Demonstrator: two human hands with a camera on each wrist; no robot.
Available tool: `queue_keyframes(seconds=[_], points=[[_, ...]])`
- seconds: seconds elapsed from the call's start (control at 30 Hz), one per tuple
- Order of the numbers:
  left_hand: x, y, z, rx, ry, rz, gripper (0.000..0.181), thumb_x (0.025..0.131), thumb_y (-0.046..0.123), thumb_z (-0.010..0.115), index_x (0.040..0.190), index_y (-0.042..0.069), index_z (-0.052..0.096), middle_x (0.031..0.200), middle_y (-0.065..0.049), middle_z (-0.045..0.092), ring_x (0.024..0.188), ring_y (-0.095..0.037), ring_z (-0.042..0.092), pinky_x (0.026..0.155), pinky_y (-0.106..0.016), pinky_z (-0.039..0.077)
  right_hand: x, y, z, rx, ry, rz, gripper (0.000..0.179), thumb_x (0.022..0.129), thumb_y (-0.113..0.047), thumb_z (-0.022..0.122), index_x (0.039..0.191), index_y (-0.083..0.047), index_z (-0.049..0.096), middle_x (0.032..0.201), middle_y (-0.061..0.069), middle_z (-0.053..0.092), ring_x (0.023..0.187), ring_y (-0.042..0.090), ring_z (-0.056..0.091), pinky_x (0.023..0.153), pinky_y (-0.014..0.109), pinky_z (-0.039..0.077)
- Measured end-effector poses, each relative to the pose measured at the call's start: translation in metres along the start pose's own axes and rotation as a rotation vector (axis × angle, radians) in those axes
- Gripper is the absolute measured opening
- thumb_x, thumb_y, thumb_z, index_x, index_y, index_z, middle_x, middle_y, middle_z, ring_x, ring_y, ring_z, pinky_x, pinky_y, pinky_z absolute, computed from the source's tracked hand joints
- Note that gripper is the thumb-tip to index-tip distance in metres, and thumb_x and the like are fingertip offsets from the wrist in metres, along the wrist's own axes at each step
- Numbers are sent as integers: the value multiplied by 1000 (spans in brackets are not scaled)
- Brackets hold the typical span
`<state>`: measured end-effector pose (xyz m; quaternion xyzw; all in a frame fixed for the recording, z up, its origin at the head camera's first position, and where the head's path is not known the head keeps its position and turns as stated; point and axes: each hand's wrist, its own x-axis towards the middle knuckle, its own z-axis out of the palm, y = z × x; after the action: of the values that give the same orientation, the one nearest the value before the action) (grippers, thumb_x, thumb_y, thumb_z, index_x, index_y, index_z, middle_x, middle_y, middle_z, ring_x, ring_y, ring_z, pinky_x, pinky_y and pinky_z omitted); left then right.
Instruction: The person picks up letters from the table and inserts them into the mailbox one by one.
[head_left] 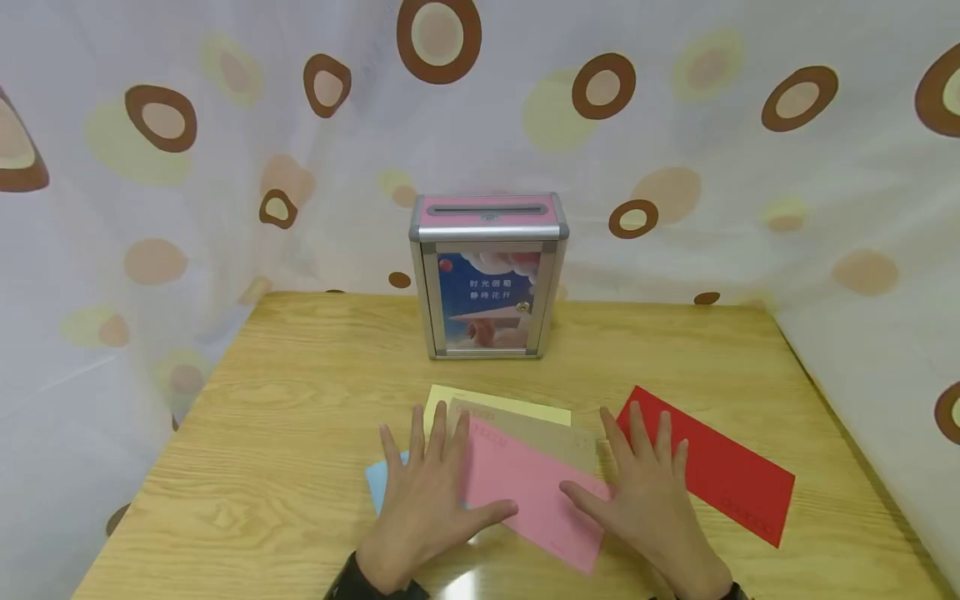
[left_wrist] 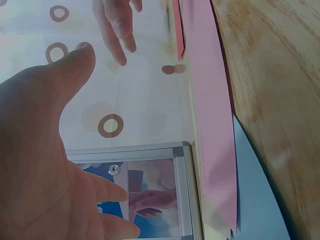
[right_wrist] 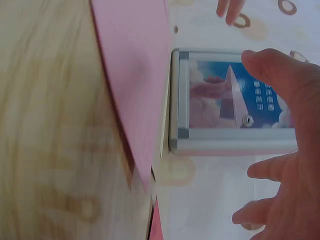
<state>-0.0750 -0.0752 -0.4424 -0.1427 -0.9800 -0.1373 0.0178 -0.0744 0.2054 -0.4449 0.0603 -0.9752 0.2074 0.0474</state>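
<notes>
My left hand (head_left: 427, 492) hovers with spread fingers over the left end of a pink envelope (head_left: 536, 492). Opposite it, my right hand (head_left: 648, 492) is also spread, above the pink envelope's right end and near a red envelope (head_left: 735, 467). Neither hand holds anything. Beneath the pink envelope lie a tan envelope (head_left: 577, 446) and a yellow envelope (head_left: 536, 408), overlapping. A light blue envelope (head_left: 377, 483) is mostly hidden by the left hand; its corner shows below the pink one in the left wrist view.
A metal-framed letter box (head_left: 487, 283) with a pink top, a slot and a small lock (head_left: 523, 307) stands at the back of the wooden table (head_left: 300, 425). A patterned curtain (head_left: 345, 158) hangs behind it and along both sides.
</notes>
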Motion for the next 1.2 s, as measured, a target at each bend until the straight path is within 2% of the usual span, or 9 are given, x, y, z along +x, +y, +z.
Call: queue_keyframes(seconds=[0.2,0.4,0.53,0.67,0.77,0.87,0.93,1.07,1.2], points=[[1,0,1,-10,14,-14,122,76,93,52,165,15,23,169,-21,21,158,-48,1,116,-80,-6,9,25,-15,17,-55,56,113,82,-75,69,163,-9,25,168,32,10,151,62,-9,114,83,0],[1,-1,1,-23,19,-19,121,76,91,54,166,17,21,169,-21,21,157,-49,5,117,-80,-3,10,58,-25,12,-44,98,112,85,-75,65,164,-7,22,165,37,10,148,67,-5,112,84,2],[2,-3,0,-32,36,-23,120,77,90,56,166,18,20,169,-21,24,157,-49,9,118,-79,5,10,75,-30,-11,-35,126,112,87,-75,63,164,-7,19,163,40,12,146,70,-4,107,88,5],[0,-3,1,-84,13,-28,119,77,88,58,166,18,20,169,-20,24,157,-49,11,118,-78,11,9,90,-31,-44,-28,147,112,87,-74,63,161,-1,22,160,43,18,143,74,2,102,88,10],[-2,-4,2,-104,-1,-31,119,78,89,57,166,19,21,169,-19,24,157,-49,12,119,-77,13,9,98,-31,-73,-25,144,112,87,-73,64,157,6,27,156,45,23,138,75,12,100,87,16],[-4,-5,2,-99,2,-31,118,78,91,53,166,19,22,169,-18,24,157,-48,14,119,-76,15,9,105,-32,-107,-21,134,112,86,-72,66,152,12,33,150,47,30,133,73,24,102,83,22],[-5,-6,2,-99,9,-32,118,77,91,53,166,19,22,169,-17,24,157,-48,14,119,-76,15,8,108,-34,-125,-16,145,111,85,-72,67,148,13,38,146,46,35,128,70,30,99,81,29],[-5,-10,-1,-94,2,-42,118,77,91,54,165,19,24,169,-17,25,156,-49,16,119,-76,16,4,115,-37,-124,-52,204,109,86,-74,63,145,14,40,139,46,37,122,66,33,92,81,33],[-7,-14,-4,-101,-15,-65,117,77,90,57,165,20,26,170,-17,24,156,-50,14,120,-75,14,2,121,-36,-120,-114,233,110,88,-77,58,146,15,38,136,46,38,119,66,34,91,78,33]])
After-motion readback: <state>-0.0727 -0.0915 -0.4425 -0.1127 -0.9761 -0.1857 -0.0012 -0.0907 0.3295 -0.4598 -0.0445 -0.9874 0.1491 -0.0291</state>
